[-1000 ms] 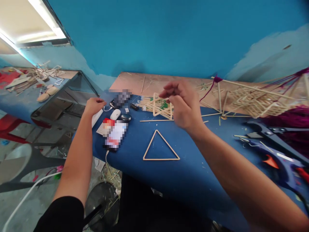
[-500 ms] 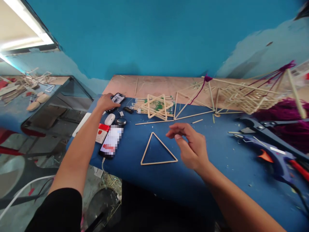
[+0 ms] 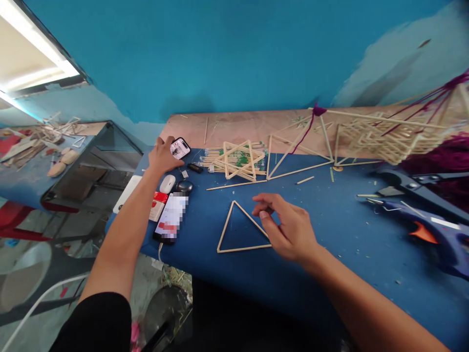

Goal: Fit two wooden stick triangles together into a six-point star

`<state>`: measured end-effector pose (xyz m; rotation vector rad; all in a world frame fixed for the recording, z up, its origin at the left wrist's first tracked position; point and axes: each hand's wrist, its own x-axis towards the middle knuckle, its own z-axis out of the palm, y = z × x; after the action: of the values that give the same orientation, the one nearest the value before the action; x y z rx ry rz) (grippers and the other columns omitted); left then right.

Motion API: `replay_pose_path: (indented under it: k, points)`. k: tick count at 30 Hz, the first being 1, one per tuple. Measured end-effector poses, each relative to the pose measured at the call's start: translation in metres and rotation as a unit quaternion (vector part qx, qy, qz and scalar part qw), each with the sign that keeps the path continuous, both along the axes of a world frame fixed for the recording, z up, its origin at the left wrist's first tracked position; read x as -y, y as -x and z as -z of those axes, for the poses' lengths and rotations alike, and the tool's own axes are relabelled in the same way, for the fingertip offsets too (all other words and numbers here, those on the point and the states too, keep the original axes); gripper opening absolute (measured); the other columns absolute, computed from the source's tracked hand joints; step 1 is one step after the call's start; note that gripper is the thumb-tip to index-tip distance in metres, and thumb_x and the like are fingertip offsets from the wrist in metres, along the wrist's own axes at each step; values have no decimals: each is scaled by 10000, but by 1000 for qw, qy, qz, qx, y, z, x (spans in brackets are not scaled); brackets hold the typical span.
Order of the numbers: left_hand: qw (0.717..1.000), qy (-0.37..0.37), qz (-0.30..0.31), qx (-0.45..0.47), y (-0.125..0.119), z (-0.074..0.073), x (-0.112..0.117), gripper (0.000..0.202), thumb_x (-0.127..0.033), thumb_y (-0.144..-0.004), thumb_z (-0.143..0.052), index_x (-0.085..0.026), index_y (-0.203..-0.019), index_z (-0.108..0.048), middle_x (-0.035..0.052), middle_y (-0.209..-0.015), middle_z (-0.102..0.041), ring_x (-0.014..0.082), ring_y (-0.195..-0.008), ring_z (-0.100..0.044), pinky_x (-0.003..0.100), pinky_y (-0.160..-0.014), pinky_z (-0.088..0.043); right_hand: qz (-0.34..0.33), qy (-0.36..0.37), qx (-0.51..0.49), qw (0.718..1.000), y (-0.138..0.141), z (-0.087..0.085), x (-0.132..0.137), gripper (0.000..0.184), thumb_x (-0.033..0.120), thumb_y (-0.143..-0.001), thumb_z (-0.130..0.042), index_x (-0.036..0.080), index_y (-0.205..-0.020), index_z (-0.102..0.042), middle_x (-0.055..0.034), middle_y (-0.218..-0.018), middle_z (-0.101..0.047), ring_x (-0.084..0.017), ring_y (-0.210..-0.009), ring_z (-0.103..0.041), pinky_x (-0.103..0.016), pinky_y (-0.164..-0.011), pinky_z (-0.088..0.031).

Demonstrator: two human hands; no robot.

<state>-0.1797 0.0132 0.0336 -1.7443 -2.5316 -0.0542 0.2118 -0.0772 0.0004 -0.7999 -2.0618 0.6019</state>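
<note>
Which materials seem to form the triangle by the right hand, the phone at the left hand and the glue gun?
The triangle is probably bamboo or wood, unpainted and matte: its sticks are pale tan.
The phone likely has a glossy glass front, judging by its smooth screen; the rim is unclear.
The glue gun seems moulded plastic, from its rounded blue body; blur hides the finish.

Toward the left edge of the surface (image 3: 337, 230) I count two phones (image 3: 181, 148) (image 3: 170, 217), perhaps three: my left forearm (image 3: 122, 239) half hides a white slab (image 3: 128, 192). Two rounded cases (image 3: 167, 184) (image 3: 184, 187), one red-topped pack (image 3: 157, 205), one glue gun (image 3: 421, 227), one six-pointed stick star (image 3: 226, 161) toward the back edge and one stick triangle (image 3: 244, 248) nearer the front edge.
</note>
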Motion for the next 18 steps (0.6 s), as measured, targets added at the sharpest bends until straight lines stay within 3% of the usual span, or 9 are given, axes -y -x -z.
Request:
replay_pose_path:
  k: [18]
  points:
    - [1000, 4, 6, 10, -3, -2, -1, 940, -457, -691, -875, -312, -1522, -462, 174, -1502, -487, 436, -1275, -640, 522, -1050, -558, -8, -29, 43, 999, 2, -1, -1, 257, 179, -993, -487, 233, -1228, -578, -5, -812, -767, -192, -710, -754, -315, -710, -590]
